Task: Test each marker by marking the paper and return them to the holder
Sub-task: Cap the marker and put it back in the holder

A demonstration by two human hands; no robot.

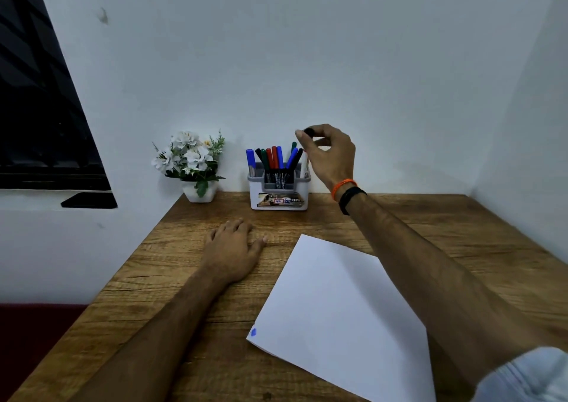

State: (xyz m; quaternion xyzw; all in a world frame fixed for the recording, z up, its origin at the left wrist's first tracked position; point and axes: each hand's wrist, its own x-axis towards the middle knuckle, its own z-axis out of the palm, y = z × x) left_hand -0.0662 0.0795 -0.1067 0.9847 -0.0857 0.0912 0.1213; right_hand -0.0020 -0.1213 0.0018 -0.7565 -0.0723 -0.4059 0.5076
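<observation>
Right hand grip pinches black-capped marker above holder; lift straight, clear neighbours. Left hand spread flat on worktop.

White flower pot far left on wooden worktop, against wall; dark window left.

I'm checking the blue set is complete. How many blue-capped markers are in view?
3: one at the left end of the grey-and-white plastic holder, one in the middle, one leaning right of centre. Others may be hidden behind the right hand.
</observation>
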